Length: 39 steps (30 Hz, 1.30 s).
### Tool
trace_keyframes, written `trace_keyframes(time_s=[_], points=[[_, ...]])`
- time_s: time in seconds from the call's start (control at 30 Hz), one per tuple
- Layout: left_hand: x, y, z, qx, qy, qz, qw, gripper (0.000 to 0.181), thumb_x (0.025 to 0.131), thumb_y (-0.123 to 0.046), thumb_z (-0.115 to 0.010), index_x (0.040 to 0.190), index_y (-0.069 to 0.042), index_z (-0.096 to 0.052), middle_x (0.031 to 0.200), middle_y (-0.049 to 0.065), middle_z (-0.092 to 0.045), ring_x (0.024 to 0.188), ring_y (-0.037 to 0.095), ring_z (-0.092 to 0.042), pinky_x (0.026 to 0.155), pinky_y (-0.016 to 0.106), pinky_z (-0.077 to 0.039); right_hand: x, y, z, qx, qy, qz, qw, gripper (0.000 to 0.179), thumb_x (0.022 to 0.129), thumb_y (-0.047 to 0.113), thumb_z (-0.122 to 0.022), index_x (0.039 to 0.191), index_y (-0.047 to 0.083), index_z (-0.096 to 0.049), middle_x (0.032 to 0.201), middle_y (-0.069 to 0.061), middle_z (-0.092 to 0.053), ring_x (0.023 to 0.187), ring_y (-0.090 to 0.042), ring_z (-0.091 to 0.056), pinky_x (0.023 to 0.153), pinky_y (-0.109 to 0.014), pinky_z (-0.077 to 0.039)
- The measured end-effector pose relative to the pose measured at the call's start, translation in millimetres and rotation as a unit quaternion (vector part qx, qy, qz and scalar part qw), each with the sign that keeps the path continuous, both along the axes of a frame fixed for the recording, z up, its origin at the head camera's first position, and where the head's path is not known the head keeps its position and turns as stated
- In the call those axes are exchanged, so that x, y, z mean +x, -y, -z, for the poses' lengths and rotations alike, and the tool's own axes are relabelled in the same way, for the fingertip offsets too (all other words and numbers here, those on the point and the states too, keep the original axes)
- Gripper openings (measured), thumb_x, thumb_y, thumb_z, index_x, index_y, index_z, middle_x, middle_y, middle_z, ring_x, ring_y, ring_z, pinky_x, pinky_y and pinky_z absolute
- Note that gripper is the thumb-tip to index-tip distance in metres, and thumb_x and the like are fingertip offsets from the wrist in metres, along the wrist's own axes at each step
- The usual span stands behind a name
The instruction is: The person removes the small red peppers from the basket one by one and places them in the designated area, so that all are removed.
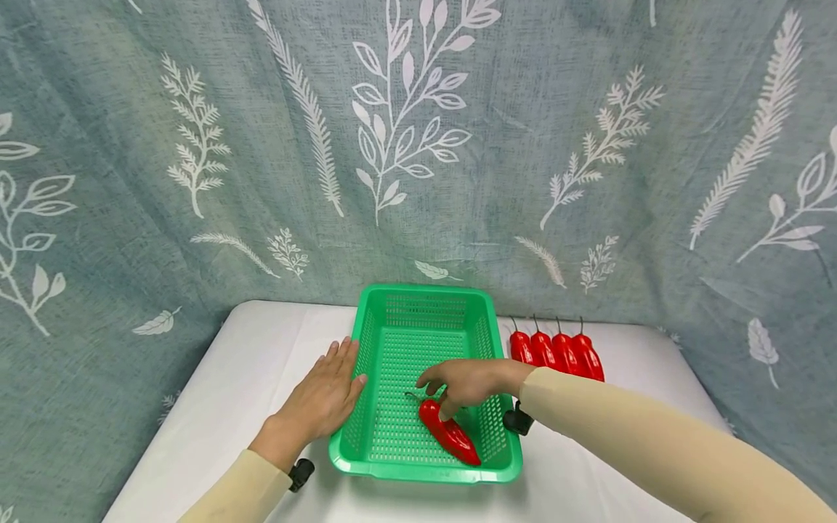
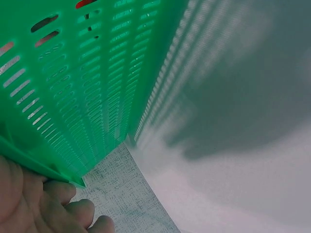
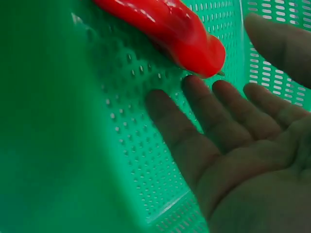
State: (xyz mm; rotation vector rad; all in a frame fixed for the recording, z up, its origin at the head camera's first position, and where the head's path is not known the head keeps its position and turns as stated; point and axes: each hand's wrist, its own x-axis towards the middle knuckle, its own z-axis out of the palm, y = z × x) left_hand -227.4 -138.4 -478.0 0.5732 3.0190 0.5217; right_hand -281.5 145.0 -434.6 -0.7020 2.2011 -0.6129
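Note:
A red chili pepper [image 1: 451, 434] with a thin green stem lies slantwise in the green plastic basket [image 1: 425, 475]. Over it, inside the basket, is my right hand [image 1: 471, 381]; in the right wrist view its fingers [image 3: 218, 116] are spread and the pepper [image 3: 194, 43] lies just beyond their tips, not gripped. My left hand [image 1: 327, 392] lies along the outside of the basket's left rim, fingers extended. From the left wrist view, its fingertips [image 2: 80, 211] show by the perforated basket wall [image 2: 87, 92].
Several more red chili peppers [image 1: 552, 352] lie in a row right of the basket, their lower ends partly hidden by my right sleeve [image 1: 615, 414]. A white-covered table [image 1: 261, 349] bears everything. Behind it hangs a grey-green leaf-print curtain [image 1: 497, 189].

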Motion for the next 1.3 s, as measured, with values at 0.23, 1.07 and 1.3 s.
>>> trace_keyframes(time_s=[0.23, 1.07, 1.3], points=[[0.1, 1.9, 1.3, 0.004, 0.004, -0.003, 1.0000, 0.069, 0.116, -0.036, -0.038, 0.166, 0.005, -0.017, 0.174, 0.024, -0.018, 0.162, 0.042, -0.016, 0.130, 0.058, -0.024, 0.1, 16, -5.1, 0.068, 0.028, 0.037, 0.9966, 0.056, 0.088, 0.003, -0.083, 0.139, 0.009, -0.060, 0.128, -0.013, -0.067, 0.104, -0.026, -0.068, 0.077, -0.053, -0.066], [-1.0, 0.3, -3.3, 0.010, -0.009, -0.008, 0.9999, 0.068, 0.116, -0.036, -0.039, 0.166, 0.005, -0.020, 0.173, 0.024, -0.022, 0.161, 0.042, -0.019, 0.130, 0.057, -0.025, -5.5, 23, 15.8, -0.054, 0.048, 0.070, 0.9949, 0.051, 0.090, 0.004, -0.079, 0.134, 0.021, -0.057, 0.102, -0.008, -0.069, 0.086, -0.024, -0.070, 0.070, -0.047, -0.066], [1.7, 0.5, -1.7, 0.015, -0.004, -0.009, 0.9998, 0.068, 0.115, -0.036, -0.040, 0.166, 0.004, -0.020, 0.173, 0.023, -0.022, 0.161, 0.043, -0.019, 0.130, 0.057, -0.024, -9.2, 14, 1.6, -0.106, 0.025, 0.112, 0.9878, 0.058, 0.091, 0.005, -0.078, 0.142, 0.019, -0.053, 0.111, -0.011, -0.067, 0.090, -0.027, -0.070, 0.067, -0.043, -0.065]])
